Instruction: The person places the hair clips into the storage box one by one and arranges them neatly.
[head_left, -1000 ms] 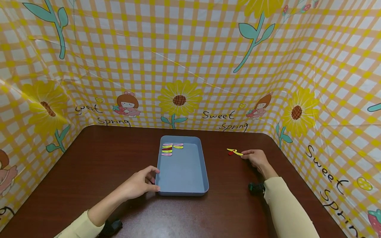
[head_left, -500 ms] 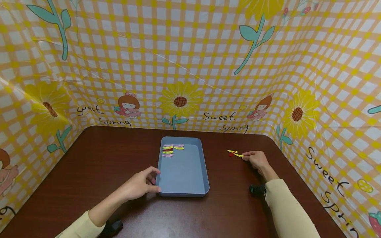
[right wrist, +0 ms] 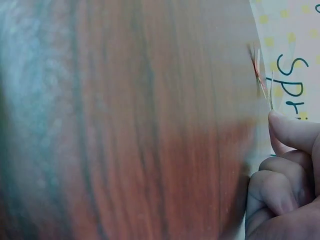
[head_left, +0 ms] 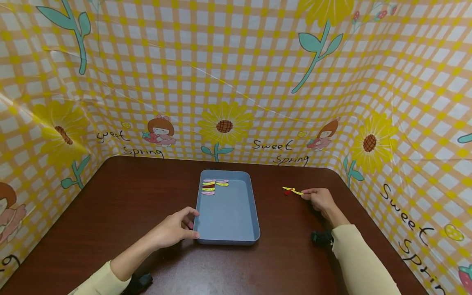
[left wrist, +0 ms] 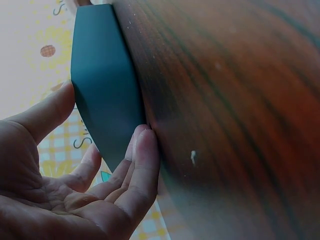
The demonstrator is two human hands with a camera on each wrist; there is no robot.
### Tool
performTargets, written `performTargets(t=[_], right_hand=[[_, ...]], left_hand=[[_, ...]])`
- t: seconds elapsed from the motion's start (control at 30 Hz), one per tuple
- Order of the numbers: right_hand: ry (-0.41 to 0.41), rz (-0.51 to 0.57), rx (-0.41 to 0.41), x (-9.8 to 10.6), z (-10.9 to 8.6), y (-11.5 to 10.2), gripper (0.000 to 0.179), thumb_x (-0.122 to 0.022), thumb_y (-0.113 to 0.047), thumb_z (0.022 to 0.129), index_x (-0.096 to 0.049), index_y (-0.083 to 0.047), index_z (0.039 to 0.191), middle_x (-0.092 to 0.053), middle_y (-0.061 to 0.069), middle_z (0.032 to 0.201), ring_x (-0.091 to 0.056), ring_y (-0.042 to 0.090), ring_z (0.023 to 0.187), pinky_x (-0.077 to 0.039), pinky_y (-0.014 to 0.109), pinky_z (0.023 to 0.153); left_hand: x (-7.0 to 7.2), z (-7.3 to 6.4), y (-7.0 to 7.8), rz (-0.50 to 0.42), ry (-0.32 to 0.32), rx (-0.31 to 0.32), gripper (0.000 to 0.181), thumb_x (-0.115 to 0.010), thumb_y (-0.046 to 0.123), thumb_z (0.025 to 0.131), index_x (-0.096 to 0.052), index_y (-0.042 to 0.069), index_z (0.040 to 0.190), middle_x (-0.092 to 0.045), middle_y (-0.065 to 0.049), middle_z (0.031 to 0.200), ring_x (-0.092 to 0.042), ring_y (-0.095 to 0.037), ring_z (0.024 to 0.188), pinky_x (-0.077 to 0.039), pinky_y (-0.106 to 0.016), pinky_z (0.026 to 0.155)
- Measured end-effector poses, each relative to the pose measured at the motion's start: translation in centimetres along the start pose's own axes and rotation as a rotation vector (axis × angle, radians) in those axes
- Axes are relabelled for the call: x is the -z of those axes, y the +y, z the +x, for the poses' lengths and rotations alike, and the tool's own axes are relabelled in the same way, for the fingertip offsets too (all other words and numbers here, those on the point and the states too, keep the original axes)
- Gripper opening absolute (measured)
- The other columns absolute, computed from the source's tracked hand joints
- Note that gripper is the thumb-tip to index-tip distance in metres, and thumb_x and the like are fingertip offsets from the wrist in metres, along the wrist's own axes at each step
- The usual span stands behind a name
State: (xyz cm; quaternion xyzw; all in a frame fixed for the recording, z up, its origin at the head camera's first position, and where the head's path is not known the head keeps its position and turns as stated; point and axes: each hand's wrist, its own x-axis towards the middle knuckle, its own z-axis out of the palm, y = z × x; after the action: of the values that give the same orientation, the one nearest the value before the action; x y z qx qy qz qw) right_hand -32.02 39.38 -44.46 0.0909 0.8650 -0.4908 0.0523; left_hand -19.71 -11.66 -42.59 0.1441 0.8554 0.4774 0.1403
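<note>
In the head view, my left hand (head_left: 177,227) holds the near-left corner of a blue-grey tray (head_left: 226,221); in the left wrist view, curved fingers touch the tray's outer wall (left wrist: 102,70). Inside the tray, pink, yellow and dark red snap hair clips (head_left: 208,187) lie in a column at the far left, with a short second column beside it. To the right of the tray, my right hand (head_left: 321,200) pinches the end of a yellow hair clip (head_left: 297,192) between thumb and index finger. Another yellow clip (head_left: 287,188) and a red clip (head_left: 288,191) lie against it.
Everything stands on a dark brown wooden table (head_left: 147,184). A checked cloth (head_left: 239,82) with sunflowers encloses the back and sides. Black straps with small devices (head_left: 321,238) sit at both wrists.
The view shifts slightly. The yellow clip in my right hand stays close to the other clips, and the left hand keeps its place on the tray.
</note>
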Motion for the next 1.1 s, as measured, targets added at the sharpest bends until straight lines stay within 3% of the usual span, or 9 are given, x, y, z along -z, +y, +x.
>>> performTargets(t=[0.7, 0.83, 1.1], right_hand=[[-0.016, -0.029, 0.023, -0.6, -0.7, -2.9, 0.040, -0.064, -0.019, 0.099, -0.061, 0.007, 0.130, -0.040, -0.013, 0.049, -0.027, 0.006, 0.040, -0.031, 0.025, 0.042], [-0.023, -0.046, 0.023, -0.9, -0.8, -3.5, 0.040, -0.064, -0.021, 0.099, -0.062, 0.005, 0.130, -0.053, -0.013, 0.057, -0.027, 0.006, 0.040, -0.031, 0.025, 0.043], [-0.052, -0.004, 0.040, -1.3, -0.8, -5.1, 0.041, -0.064, -0.021, 0.099, -0.060, 0.006, 0.130, -0.045, -0.013, 0.053, -0.027, 0.007, 0.041, -0.030, 0.026, 0.044]], left_hand=[[0.0, -0.3, 0.2, 0.010, 0.001, 0.005, 0.055, -0.084, 0.021, 0.083, -0.056, 0.010, 0.130, -0.064, -0.008, 0.099, -0.062, -0.020, 0.085, -0.048, -0.035, 0.070], [-0.1, -0.3, 0.1, 0.005, -0.003, -0.002, 0.055, -0.084, 0.020, 0.083, -0.056, 0.009, 0.129, -0.064, -0.008, 0.099, -0.062, -0.020, 0.085, -0.048, -0.036, 0.070], [0.0, -0.1, 0.1, 0.014, 0.000, -0.009, 0.055, -0.084, 0.020, 0.083, -0.056, 0.010, 0.129, -0.064, -0.008, 0.099, -0.062, -0.019, 0.085, -0.048, -0.036, 0.070]])
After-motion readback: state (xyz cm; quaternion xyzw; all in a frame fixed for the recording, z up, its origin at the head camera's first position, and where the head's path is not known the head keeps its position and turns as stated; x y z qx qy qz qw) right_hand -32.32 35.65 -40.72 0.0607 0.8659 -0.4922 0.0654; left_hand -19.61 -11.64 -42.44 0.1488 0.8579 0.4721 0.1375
